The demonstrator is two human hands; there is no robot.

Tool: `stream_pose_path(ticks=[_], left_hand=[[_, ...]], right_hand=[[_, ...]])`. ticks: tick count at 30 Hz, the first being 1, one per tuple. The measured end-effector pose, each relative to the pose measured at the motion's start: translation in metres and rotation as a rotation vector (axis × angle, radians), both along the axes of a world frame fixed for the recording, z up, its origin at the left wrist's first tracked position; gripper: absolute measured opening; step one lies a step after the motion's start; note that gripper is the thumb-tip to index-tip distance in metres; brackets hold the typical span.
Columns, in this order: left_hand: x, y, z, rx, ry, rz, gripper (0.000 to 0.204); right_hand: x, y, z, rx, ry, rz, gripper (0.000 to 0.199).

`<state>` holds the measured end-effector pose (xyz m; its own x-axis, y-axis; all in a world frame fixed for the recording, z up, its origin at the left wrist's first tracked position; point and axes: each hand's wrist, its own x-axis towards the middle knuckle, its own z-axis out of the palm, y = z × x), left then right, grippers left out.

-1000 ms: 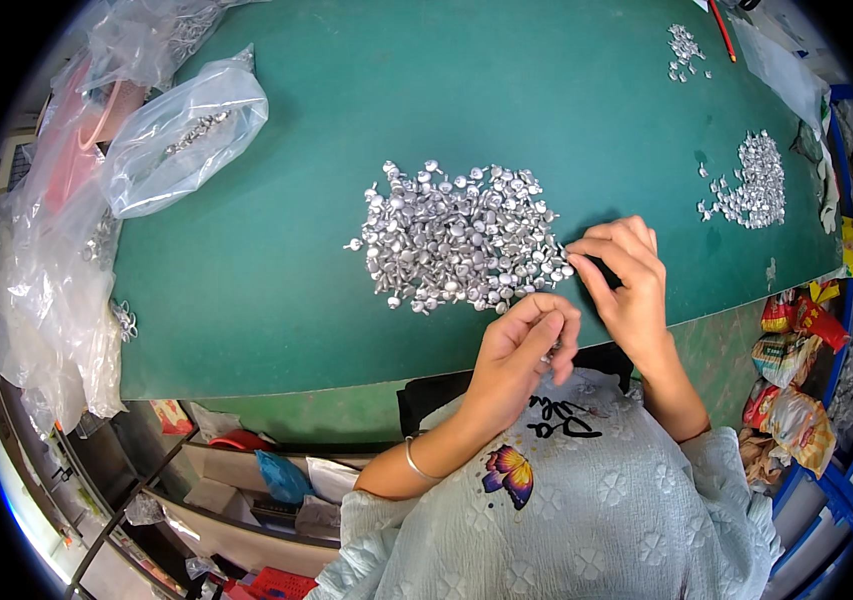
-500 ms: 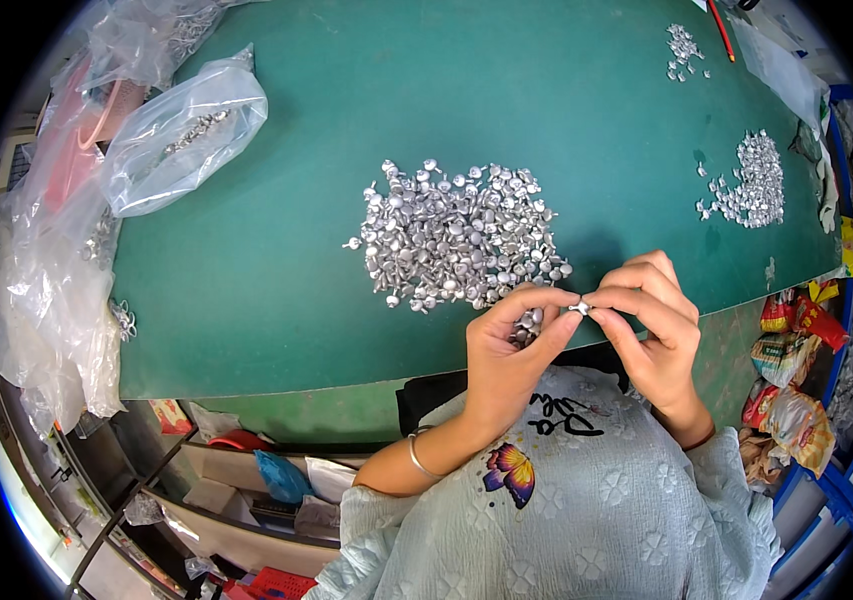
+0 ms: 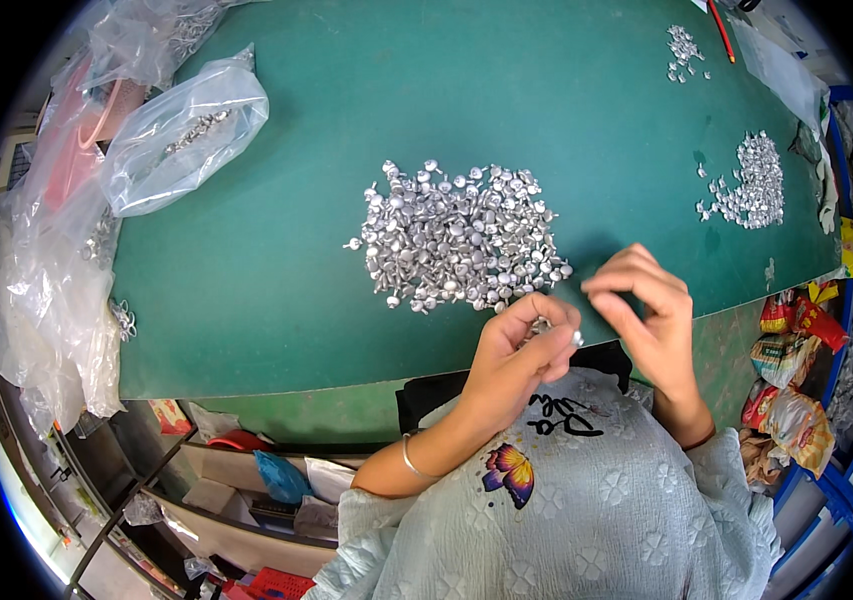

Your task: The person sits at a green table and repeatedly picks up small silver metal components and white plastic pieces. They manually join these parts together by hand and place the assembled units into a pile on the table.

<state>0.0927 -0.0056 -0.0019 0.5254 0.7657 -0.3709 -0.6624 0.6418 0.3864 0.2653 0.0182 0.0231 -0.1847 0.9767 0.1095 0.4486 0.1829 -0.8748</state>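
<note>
My left hand (image 3: 521, 345) is closed round several small silver metal pieces with round heads, like rivets (image 3: 542, 326). One round head (image 3: 576, 339) shows at its thumb and fingertips. To its right, my right hand (image 3: 651, 310) is held apart, the fingers curled and the thumb away from them. Nothing shows between those fingers, whose tips are slightly blurred. Just beyond the left hand, a large pile of the same round-headed silver pieces (image 3: 461, 235) lies on the green table (image 3: 296, 330).
Smaller silver pieces lie in one heap (image 3: 754, 185) at the right and another (image 3: 683, 50) at the far right, near a red pencil (image 3: 721, 32). A clear plastic bag (image 3: 191, 135) holding metal pieces rests at the left. Colourful packets (image 3: 791, 425) sit beyond the right edge.
The two hands have come apart. My left hand has turned and closed further round its pieces; my right fingertips have let go of the small piece and moved up slightly.
</note>
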Motion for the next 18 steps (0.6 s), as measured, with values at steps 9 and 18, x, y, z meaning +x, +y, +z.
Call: stream_pose_path(ticks=[9, 18], left_hand=[[-0.004, -0.009, -0.015, -0.008, 0.049, -0.080, 0.020], [0.003, -0.005, 0.001, 0.021, 0.399, 0.107, 0.016]], right_hand=[[-0.015, 0.009, -0.032, 0.205, -0.360, -0.095, 0.018], [-0.011, 0.003, -0.016, 0.391, -0.204, 0.005, 0.019]])
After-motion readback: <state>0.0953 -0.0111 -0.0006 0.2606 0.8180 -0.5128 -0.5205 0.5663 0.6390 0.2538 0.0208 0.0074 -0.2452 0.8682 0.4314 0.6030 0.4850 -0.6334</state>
